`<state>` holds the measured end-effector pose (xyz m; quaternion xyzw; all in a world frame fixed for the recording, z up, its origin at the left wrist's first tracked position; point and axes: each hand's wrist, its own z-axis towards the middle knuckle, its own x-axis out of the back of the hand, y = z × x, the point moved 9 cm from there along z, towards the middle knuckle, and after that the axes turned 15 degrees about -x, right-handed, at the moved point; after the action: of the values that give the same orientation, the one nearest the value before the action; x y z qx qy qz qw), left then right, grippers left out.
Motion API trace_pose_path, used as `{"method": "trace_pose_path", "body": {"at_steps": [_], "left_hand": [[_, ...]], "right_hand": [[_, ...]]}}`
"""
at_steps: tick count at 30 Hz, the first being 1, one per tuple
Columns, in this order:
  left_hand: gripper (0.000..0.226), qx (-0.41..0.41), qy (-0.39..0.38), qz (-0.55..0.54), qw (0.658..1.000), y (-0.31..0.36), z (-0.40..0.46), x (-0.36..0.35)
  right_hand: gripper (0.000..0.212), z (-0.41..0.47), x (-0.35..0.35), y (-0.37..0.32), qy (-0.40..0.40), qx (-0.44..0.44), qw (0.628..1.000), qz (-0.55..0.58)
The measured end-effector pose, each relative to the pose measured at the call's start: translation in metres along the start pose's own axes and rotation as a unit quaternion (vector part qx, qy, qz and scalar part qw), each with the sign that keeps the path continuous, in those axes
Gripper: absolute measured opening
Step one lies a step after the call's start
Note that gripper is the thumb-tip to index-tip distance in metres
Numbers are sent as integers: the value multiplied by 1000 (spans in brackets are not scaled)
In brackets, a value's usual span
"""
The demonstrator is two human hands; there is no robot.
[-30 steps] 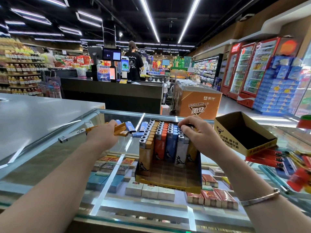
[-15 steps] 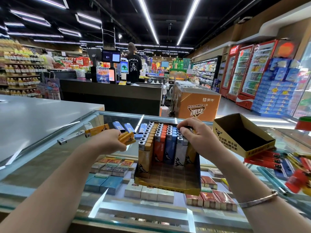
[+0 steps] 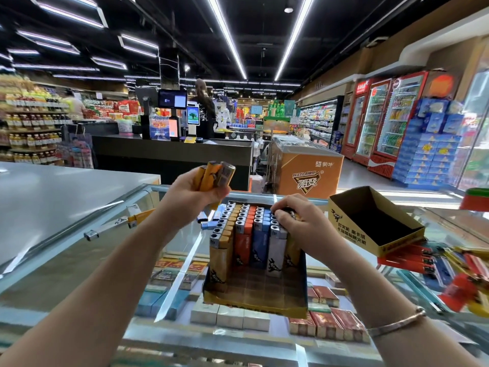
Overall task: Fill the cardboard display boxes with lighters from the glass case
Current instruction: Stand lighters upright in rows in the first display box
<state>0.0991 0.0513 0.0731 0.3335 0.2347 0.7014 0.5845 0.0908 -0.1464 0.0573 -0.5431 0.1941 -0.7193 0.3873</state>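
Supermarket checkout area, with a glass case [image 3: 79,258] forming the work surface in the foreground. Centre: a cardboard display box [image 3: 255,300] rests on the glass, its rear part filled with upright rows of lighters [image 3: 251,234] in orange, red, blue and white; its front part shows bare cardboard floor. The right hand [image 3: 296,223], fingers curled downward, presses on the tops of the rightmost rows; a bracelet [image 3: 397,323] circles that wrist. The left hand [image 3: 193,194] is raised above the box's rear left corner and grips a bundle of orange lighters [image 3: 214,174]. Loose lighters [image 3: 209,221] lie on the glass just behind the box; further left lie two more [image 3: 119,225]. Right: a second, empty display box [image 3: 375,223] sits tilted on a heap of red lighters [image 3: 412,260]. Beneath the glass, cigarette packs [image 3: 328,324] are visible. Background: a checkout counter [image 3: 172,154] and drink refrigerators [image 3: 381,123].
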Motion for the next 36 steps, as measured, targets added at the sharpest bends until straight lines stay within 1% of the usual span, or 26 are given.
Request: {"method": "trace_pose_path", "body": {"at_steps": [3,6,9,11,13,17,20,23,26,28,31,34,35,36], "left_hand": [[23,-8,26,-96,995,20,8,-15],[29,-10,35,-166,986,30,10,-33],[29,-16,29,-194,981,32,9,-48],[28,-14,31,-201,979,29,7,-50],[30,-19,22,-190,981,27,6,-48],[38,-46,-18,-158,986,32,0,-50],[31,-69,-26,-157,985,38,-2,-53],[24,-85,-28,-155,984,43,-5,-54],[22,-94,-12,-154,983,42,-5,-50],[26,-88,16,-143,986,37,-5,-43],[27,-52,62,-128,989,22,-4,-29],[34,-44,71,-119,989,18,-3,-26],[36,-45,73,-118,989,18,-3,-27],[36,-48,76,-118,989,19,-3,-27]], "right_hand": [[8,-1,1,-2,10,5,1000,-12],[6,-4,10,-8,55,25,998,0],[2,-12,24,-22,93,70,991,59],[13,-18,25,-30,89,95,988,85],[23,-23,24,-37,85,108,985,100],[30,-30,20,-44,102,119,983,95],[37,-36,18,-51,103,141,979,101],[37,-40,15,-60,89,168,976,104],[24,-39,19,-59,81,166,973,139],[22,-36,26,-55,95,150,970,166],[23,-32,38,-48,111,138,963,203],[34,-29,43,-43,118,126,967,186],[35,-28,45,-42,124,123,967,184],[33,-29,48,-42,129,123,965,191]]}}
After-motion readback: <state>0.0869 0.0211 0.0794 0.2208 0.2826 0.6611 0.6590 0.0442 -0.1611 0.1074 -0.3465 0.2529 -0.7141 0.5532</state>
